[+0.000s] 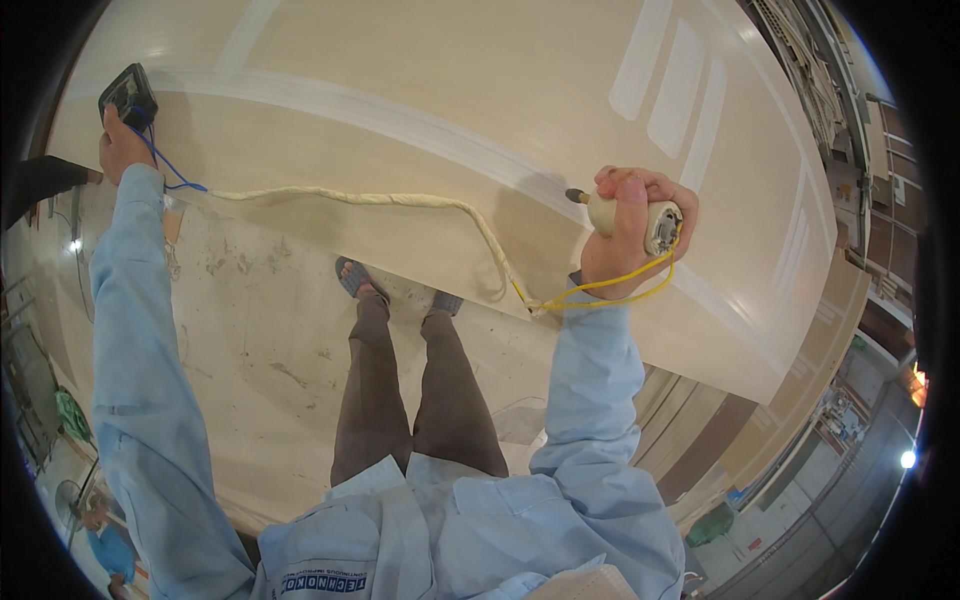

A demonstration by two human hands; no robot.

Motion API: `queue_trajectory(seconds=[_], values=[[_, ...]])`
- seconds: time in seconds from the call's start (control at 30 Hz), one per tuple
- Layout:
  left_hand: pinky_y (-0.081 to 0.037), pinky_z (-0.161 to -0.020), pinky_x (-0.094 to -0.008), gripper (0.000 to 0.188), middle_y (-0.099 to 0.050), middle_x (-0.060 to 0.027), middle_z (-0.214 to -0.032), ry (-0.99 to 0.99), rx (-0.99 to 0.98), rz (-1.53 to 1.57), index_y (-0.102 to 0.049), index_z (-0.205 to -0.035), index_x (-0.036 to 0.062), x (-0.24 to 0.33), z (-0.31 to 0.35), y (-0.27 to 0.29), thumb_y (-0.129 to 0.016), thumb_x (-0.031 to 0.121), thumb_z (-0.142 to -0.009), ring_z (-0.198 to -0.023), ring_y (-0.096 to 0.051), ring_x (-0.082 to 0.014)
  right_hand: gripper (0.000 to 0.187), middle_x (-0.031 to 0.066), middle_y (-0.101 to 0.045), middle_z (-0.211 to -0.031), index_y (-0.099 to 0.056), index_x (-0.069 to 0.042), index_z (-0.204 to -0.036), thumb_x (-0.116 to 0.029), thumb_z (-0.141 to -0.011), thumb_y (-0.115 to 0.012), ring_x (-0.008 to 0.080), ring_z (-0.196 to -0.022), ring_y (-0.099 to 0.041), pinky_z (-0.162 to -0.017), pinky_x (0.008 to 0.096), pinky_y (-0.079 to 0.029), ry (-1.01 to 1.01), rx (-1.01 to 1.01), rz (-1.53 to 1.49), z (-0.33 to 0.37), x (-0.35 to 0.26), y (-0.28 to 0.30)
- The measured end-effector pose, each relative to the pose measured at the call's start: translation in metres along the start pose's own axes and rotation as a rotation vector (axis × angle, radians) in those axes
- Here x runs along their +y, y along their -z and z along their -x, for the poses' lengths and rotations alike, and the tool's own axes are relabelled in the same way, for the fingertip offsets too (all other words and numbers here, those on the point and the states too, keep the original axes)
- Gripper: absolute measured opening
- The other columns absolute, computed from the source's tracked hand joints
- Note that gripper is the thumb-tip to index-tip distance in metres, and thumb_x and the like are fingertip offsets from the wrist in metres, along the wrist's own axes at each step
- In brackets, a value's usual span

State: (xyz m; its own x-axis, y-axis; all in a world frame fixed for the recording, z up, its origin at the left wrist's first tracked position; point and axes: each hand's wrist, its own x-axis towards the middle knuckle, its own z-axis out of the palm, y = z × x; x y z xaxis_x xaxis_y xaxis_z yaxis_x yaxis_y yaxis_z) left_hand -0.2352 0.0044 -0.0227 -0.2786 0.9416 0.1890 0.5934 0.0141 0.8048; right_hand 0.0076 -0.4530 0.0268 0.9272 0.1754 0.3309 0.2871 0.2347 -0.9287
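Note:
My left hand (124,145), at the far left, is wrapped round the near side of a dark box-shaped device (128,98). From that device a blue wire (172,172) runs to a cream, tape-wrapped cable (345,197). The cable sags across to yellow wires (625,288) that enter the rear end of a cream cylindrical hand tool (662,225). My right hand (628,235) grips this tool above the large tan board (380,60), its short dark tip pointing left. I cannot tell whether the tip touches the board, nor exactly what kind of tool it is.
White strips (675,90) mark the board's surface. Its near edge runs just beyond my feet (360,278). More stacked panels (690,420) lie below at the right. A dark object (45,188) juts in at the left edge. Another person (110,550) is at the lower left.

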Motion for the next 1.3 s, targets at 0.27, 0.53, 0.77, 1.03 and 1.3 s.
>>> queue_trajectory(seconds=[0.27,0.53,0.77,1.03,1.3], values=[[-0.049,-0.091,-0.0348,0.071,-0.070,-0.0179,-0.113,-0.006,-0.003,0.077,-0.066,-0.118,-0.0059,0.005,0.007,0.000,-0.054,0.059,-0.089,-0.104,-0.067,-0.0287,0.019,0.0111,-0.062,-0.077,-0.051,-0.003,-0.091,0.005,-0.083,-0.066,0.0185,-0.068,-0.063,-0.064,0.0326,-0.053,-0.101,-0.057,0.096,-0.003,0.016,-0.008],[-0.048,-0.093,-0.0337,0.071,-0.070,-0.0177,-0.115,0.010,-0.011,0.146,-0.067,-0.117,-0.0059,0.001,0.003,-0.002,-0.055,0.058,-0.088,-0.106,-0.066,-0.0288,0.020,0.0120,-0.062,-0.079,-0.049,-0.004,-0.089,0.005,-0.084,-0.066,0.0194,-0.070,-0.063,-0.067,0.0338,-0.054,0.022,-0.086,-0.021,-0.004,0.003,-0.007],[-0.047,-0.095,-0.0353,0.073,-0.069,-0.0179,-0.116,-0.014,0.015,0.055,-0.068,-0.116,-0.0041,0.003,0.002,-0.002,-0.054,0.061,-0.086,-0.109,-0.065,-0.0296,0.020,0.0120,-0.062,-0.079,-0.048,-0.004,-0.088,0.005,-0.084,-0.066,0.0201,-0.068,-0.062,-0.066,0.0350,-0.053,-0.099,-0.197,0.074,0.001,0.006,-0.018],[-0.047,-0.095,-0.0362,0.074,-0.070,-0.0175,-0.113,-0.027,0.036,0.008,-0.069,-0.115,-0.0022,-0.002,-0.002,-0.003,-0.054,0.064,-0.085,-0.108,-0.066,-0.0302,0.021,0.0114,-0.062,-0.078,-0.049,-0.005,-0.089,0.004,-0.084,-0.067,0.0191,-0.068,-0.062,-0.065,0.0329,-0.053,-0.046,-0.181,-0.048,-0.008,-0.003,-0.016],[-0.047,-0.095,-0.0371,0.074,-0.071,-0.0180,-0.111,-0.020,0.022,0.013,-0.071,-0.111,-0.0021,-0.006,-0.011,-0.006,-0.054,0.065,-0.084,-0.108,-0.065,-0.0309,0.020,0.0104,-0.062,-0.077,-0.049,-0.005,-0.090,0.004,-0.083,-0.067,0.0188,-0.068,-0.062,-0.065,0.0327,-0.053,-0.109,-0.209,0.099,0.000,0.012,-0.018]])
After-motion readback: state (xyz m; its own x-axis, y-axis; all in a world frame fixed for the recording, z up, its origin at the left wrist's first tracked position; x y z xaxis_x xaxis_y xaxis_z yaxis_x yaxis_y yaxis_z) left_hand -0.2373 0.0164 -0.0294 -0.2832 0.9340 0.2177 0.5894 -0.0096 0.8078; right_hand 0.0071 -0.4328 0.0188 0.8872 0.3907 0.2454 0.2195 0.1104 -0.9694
